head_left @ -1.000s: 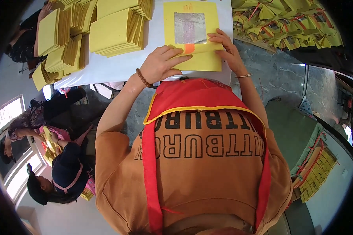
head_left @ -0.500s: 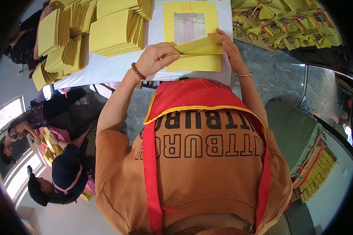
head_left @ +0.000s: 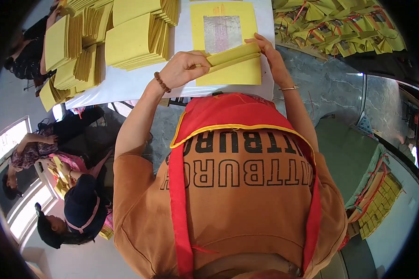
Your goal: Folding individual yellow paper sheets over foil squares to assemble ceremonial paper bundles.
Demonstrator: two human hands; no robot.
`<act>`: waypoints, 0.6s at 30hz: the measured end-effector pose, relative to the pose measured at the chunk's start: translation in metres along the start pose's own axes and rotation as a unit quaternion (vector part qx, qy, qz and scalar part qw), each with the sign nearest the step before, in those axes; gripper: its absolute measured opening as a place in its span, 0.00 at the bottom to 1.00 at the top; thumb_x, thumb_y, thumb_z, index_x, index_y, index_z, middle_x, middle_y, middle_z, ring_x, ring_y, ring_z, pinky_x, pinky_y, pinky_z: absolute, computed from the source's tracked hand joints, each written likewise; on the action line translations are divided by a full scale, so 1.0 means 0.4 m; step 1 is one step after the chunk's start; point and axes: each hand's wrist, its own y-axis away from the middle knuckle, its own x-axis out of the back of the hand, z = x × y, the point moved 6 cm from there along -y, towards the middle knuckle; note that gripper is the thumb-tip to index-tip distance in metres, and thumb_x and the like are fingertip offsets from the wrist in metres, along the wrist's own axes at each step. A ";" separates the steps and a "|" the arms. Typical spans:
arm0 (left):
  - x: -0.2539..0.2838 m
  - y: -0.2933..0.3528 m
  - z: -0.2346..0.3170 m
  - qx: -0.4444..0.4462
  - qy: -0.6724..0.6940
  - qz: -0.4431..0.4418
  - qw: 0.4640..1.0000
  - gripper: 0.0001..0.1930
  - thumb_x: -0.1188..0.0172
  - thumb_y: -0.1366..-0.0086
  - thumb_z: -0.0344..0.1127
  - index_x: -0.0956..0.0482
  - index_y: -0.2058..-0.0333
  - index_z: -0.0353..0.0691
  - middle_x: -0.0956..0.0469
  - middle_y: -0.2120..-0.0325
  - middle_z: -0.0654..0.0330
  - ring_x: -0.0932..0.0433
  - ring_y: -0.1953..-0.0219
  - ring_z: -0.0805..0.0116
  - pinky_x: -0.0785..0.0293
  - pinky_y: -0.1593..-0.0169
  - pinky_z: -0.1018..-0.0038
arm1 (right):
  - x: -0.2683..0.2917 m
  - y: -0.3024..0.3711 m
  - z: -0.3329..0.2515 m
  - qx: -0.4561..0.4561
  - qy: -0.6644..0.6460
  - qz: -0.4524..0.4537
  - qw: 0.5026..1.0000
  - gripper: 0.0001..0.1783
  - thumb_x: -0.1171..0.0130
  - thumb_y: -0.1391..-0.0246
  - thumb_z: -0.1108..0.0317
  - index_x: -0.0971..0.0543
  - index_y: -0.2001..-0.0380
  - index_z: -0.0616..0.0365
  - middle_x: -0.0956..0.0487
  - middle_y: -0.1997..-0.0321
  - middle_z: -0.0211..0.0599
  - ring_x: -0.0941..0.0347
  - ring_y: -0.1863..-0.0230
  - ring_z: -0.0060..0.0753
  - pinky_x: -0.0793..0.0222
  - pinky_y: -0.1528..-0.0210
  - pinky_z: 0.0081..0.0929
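Between my two hands a narrow strip of folded yellow paper (head_left: 233,56) is pinched, slanting up toward the right. My left hand (head_left: 189,66) grips its left end with thumb and bent fingers. At the other end, my right hand (head_left: 267,53) has its fingers closed on the strip's corner. Under the strip lies a flat sheet of yellow paper (head_left: 244,76) with a silver and pinkish patch (head_left: 222,35) in its middle. The strip covers part of that sheet.
Stacks of folded yellow paper (head_left: 130,43) stand at the left of the white-covered table (head_left: 265,86). Yellow paper pieces with red ties (head_left: 340,28) are heaped at the right. A green padded seat (head_left: 342,149) is at my right. Other people (head_left: 81,202) work at the left.
The paper between my hands has gone from a loosely raised fold to a narrower, flatter strip. Both hands stay nearly in place. At the left a person's arms have moved.
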 end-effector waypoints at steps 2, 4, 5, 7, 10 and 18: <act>-0.002 0.001 0.004 -0.015 -0.008 -0.001 1.000 0.07 0.45 0.44 0.32 0.23 0.71 0.33 0.25 0.76 0.58 0.28 0.75 0.69 0.33 0.70 0.75 | -0.002 -0.001 -0.001 -0.013 0.007 -0.002 1.000 0.30 0.71 0.37 0.48 0.30 0.51 0.62 0.34 0.42 0.35 0.59 0.32 0.33 0.57 0.36 0.32; -0.005 0.003 0.008 -0.021 -0.017 -0.006 1.000 0.06 0.44 0.43 0.30 0.23 0.70 0.32 0.27 0.76 0.60 0.30 0.73 0.70 0.34 0.68 0.76 | 0.000 -0.001 0.003 -0.012 0.010 0.000 1.000 0.30 0.71 0.38 0.47 0.30 0.51 0.62 0.34 0.42 0.36 0.59 0.32 0.34 0.57 0.35 0.32; -0.003 0.002 0.009 -0.021 -0.016 -0.006 1.000 0.06 0.44 0.43 0.30 0.23 0.70 0.32 0.27 0.76 0.60 0.30 0.73 0.70 0.34 0.68 0.76 | 0.001 0.000 0.005 -0.010 0.014 0.003 1.000 0.31 0.71 0.38 0.47 0.30 0.51 0.62 0.33 0.42 0.36 0.59 0.32 0.34 0.57 0.35 0.32; -0.004 0.001 0.001 0.016 0.012 -0.022 1.000 0.06 0.43 0.42 0.31 0.23 0.70 0.33 0.27 0.75 0.59 0.29 0.72 0.69 0.34 0.68 0.75 | 0.002 0.003 0.013 -0.010 0.002 0.016 1.000 0.29 0.68 0.39 0.49 0.29 0.51 0.61 0.33 0.43 0.36 0.55 0.33 0.36 0.58 0.35 0.32; -0.005 0.003 -0.002 0.024 0.015 -0.027 0.999 0.06 0.43 0.43 0.30 0.23 0.71 0.33 0.27 0.75 0.59 0.29 0.71 0.69 0.33 0.67 0.76 | 0.002 0.000 0.001 -0.005 0.006 0.012 1.000 0.30 0.68 0.39 0.48 0.29 0.50 0.61 0.33 0.43 0.37 0.55 0.33 0.37 0.58 0.35 0.33; -0.007 0.002 0.005 0.010 0.000 -0.026 1.000 0.06 0.44 0.45 0.30 0.24 0.72 0.34 0.27 0.74 0.59 0.28 0.71 0.68 0.33 0.67 0.75 | -0.004 -0.004 -0.010 -0.005 0.025 -0.005 1.000 0.30 0.72 0.38 0.48 0.29 0.52 0.61 0.33 0.43 0.37 0.58 0.32 0.36 0.57 0.36 0.33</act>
